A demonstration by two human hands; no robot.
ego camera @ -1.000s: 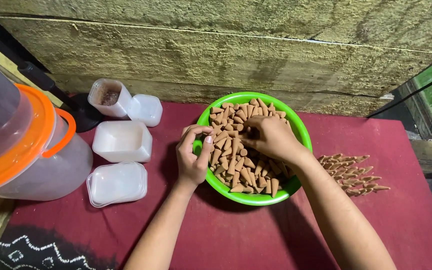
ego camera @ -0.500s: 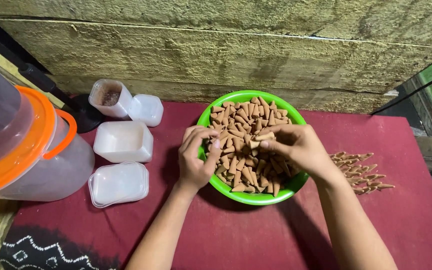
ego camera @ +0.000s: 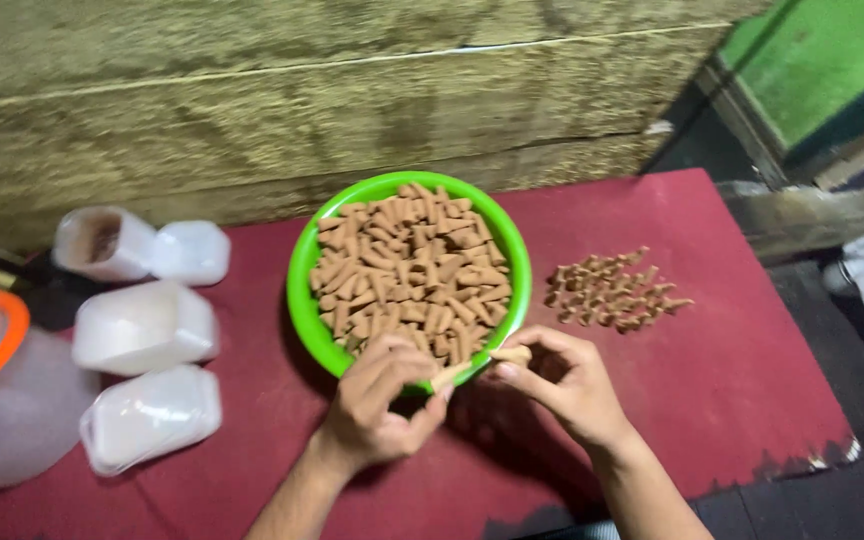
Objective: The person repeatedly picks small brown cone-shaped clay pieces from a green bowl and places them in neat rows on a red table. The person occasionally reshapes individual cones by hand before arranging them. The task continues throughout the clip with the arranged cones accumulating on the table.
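Brown tapered clay-coloured cones (ego camera: 407, 270) fill the round green plastic bowl (ego camera: 304, 300) on the red mat (ego camera: 732, 370). Left hand (ego camera: 377, 405) and right hand (ego camera: 562, 385), fingers pinched shut, each grip one cone (ego camera: 510, 354) at the near rim. Squeezing hard could snap these; an elbow might scatter the loose cone heap (ego camera: 612, 290) nearby.

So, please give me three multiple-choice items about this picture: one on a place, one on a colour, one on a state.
1. Where does the small loose pile of cones lie?
A. on the red mat, right of the bowl
B. inside a white container
C. on the orange lid

2. What colour is the bowl?
A. blue
B. green
C. white

3. What are the hands doing?
A. resting flat on the mat
B. holding cones in the fingers at the bowl's near rim
C. lifting the bowl

Answers:
1 A, the pile sits on the red mat beside the bowl.
2 B, its rim is bright green.
3 B, the left hand and right hand each pinch a brown cone.
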